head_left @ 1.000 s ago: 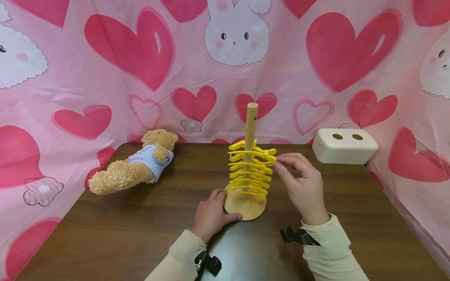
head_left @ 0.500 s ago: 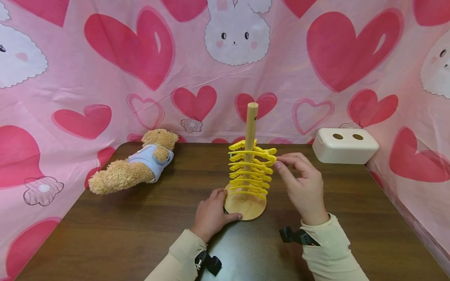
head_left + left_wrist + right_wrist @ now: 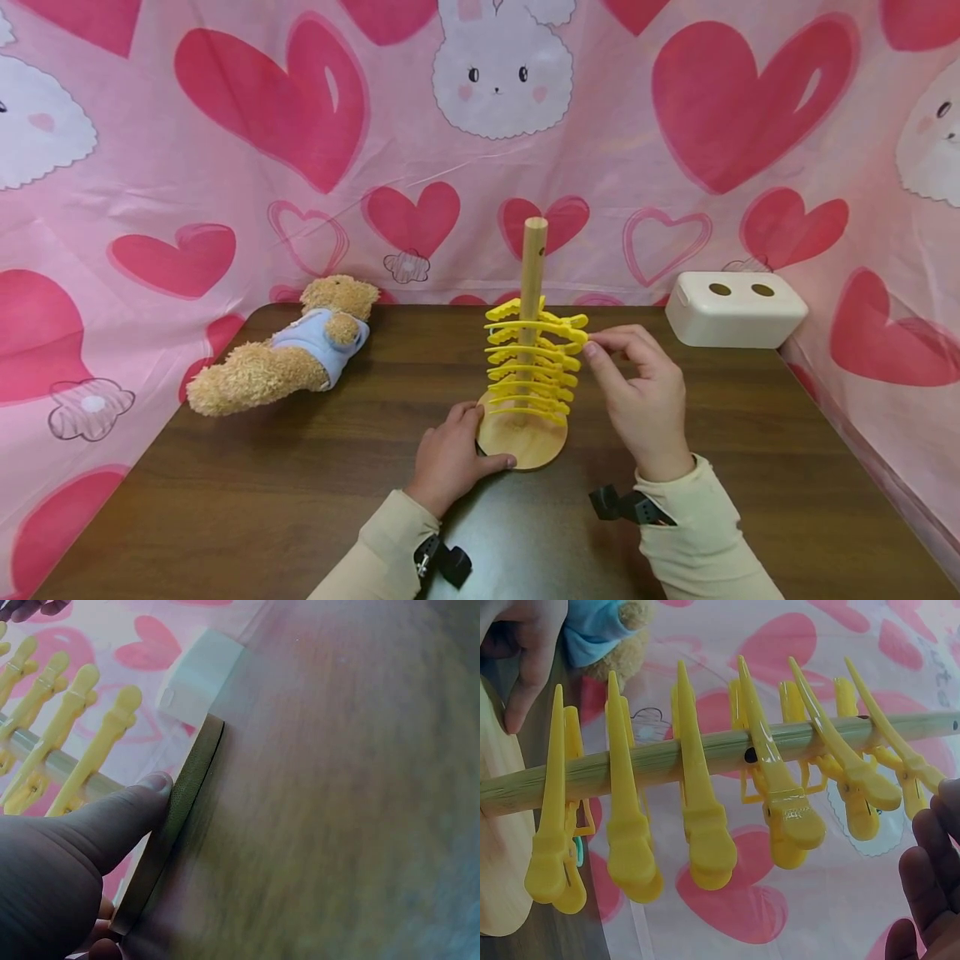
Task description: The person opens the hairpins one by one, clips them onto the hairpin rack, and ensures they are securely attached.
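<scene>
An upright wooden pole (image 3: 533, 258) rises from a round wooden base (image 3: 525, 450) at the table's middle. Several yellow spring clips are clamped along the pole, one above another, their handles towards the right. My left hand (image 3: 450, 454) holds the base at its left edge. In the left wrist view the thumb (image 3: 139, 814) lies on the base's top face, with fingertips at the rim. My right hand (image 3: 645, 392) pinches the handle end of an upper yellow clip (image 3: 913, 761) between thumb and forefinger. That clip sits on the pole, highest in the right wrist view's row.
A teddy bear (image 3: 322, 342) in a light blue top lies on the table's left side. At the back right stands a white box (image 3: 738, 321) with two round holes. Pink heart-patterned cloth (image 3: 420, 150) hangs behind the brown table (image 3: 300, 500).
</scene>
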Demonstrator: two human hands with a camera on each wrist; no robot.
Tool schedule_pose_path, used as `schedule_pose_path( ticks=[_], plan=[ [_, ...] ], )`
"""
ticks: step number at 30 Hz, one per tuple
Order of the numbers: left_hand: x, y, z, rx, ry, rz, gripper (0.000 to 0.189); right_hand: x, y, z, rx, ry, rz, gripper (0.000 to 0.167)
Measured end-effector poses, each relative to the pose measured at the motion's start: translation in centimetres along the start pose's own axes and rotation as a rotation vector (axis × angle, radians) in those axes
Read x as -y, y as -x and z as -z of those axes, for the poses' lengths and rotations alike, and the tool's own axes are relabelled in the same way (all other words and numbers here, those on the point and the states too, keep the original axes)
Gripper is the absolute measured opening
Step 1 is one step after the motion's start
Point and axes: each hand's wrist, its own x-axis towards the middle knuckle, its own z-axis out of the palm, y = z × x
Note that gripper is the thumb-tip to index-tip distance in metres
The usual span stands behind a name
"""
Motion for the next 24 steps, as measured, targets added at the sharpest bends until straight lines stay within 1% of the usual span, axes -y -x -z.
schedule_pose_path(
  ticks=[11,17,21,24],
  plan=[
    [0.0,0.0,-0.1,0.010,-0.001,0.000,0.093,-0.3,0.1,0.0,-0.007,0.004,0.002,0.012],
    [0.2,0.0,-0.1,0.003,0.002,-0.006,0.092,-0.3,0.1,0.0,0.008,-0.024,-0.012,0.011],
    [0.3,0.1,-0.3,-0.004,0.007,-0.012,0.092,-0.7,0.3,0.1,0.019,-0.047,-0.036,0.012],
    [0.6,0.2,-0.6,-0.012,0.023,-0.023,0.094,-1.2,0.6,0.4,0.027,-0.029,-0.047,0.012]
  ],
)
